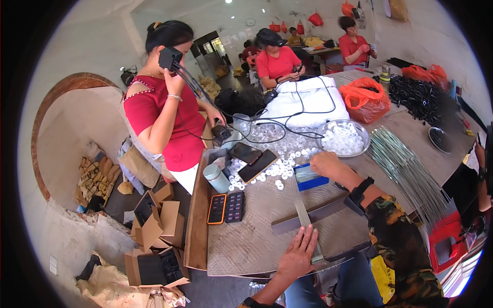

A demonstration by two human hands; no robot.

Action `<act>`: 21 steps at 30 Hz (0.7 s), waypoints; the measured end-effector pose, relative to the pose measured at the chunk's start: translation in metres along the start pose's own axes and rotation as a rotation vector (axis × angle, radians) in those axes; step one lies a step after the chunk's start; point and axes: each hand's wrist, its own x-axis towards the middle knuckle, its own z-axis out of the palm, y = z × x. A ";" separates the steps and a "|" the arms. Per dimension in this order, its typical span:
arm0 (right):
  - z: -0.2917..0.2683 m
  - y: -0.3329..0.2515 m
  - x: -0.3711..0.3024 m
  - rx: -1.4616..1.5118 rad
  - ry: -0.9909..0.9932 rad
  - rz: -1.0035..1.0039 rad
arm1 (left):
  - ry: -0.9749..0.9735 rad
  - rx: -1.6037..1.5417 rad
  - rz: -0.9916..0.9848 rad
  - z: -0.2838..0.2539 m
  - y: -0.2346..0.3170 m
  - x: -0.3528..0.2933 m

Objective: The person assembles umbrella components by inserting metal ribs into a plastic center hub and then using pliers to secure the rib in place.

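My left hand (pixel 299 250) lies with its fingers stretched out flat on a narrow row of thin metal rods (pixel 303 212) at the near side of the table. The rods cross over a dark grey bar (pixel 331 206). Farther off, my right hand (pixel 326 165) is at a small blue tray (pixel 314 184), its fingers curled down at the tray's right side. Thin pale pieces show inside the tray. Whatever the right fingertips grip is hidden from view. Dark bands circle both wrists, and a camouflage sleeve covers the right forearm.
Small white plastic rings (pixel 280 184) lie beyond the tray, beside a metal bowl (pixel 367 137) of white parts. Long metal rods (pixel 405 172) are heaped at right. Phones (pixel 258 166), a tumbler (pixel 216 178) and a wooden edge board (pixel 196 226) are at left. A person in red (pixel 174 123) stands there.
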 end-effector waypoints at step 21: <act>-0.040 -0.031 -0.051 0.123 0.038 -0.174 | -0.013 0.000 0.026 0.000 -0.003 0.001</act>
